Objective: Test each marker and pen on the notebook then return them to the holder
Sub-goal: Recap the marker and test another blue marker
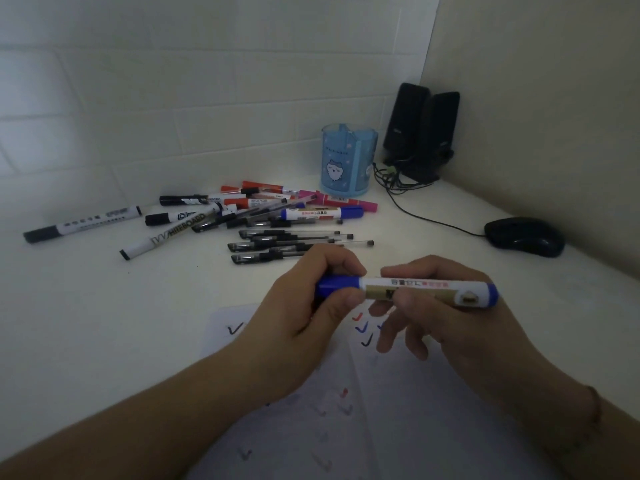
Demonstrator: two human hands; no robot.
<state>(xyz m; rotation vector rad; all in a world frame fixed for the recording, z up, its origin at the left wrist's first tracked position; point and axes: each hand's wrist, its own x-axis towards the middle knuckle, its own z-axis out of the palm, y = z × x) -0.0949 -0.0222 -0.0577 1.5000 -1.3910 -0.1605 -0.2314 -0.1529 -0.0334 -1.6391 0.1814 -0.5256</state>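
At far left on the white desk (86,306), a black-capped whiteboard marker (83,224) is laid apart from the rest. Next, a loose heap of markers and pens (256,209) is spread near the desk's middle, black, red, pink and blue pieces overlapping; a row of clear-barrelled gel pens (298,242) is set just in front of it. Below these, the left hand (304,306) is closed around the blue cap of a blue marker (408,289), thumb and fingers pinched tight on it. The marker is held level above the notebook (346,427), whose pages are marked with black, blue and red ticks. The barrel is gripped by the right hand (450,306) between thumb and forefinger, the remaining fingers left loosely curled beneath. Whether the cap is being drawn off or pressed on cannot be told. Behind, a blue translucent holder (348,161) is stood upright, apparently empty, well apart from the hands. To its right, two black speakers (422,129) with tangled cables and a black mouse (524,236) are placed by the wall. Risks judged: a cap jerked free could let the tip streak a finger or the desk; a cap left loose would dry the marker; untested pieces could be confused with tested ones in the mixed heap.
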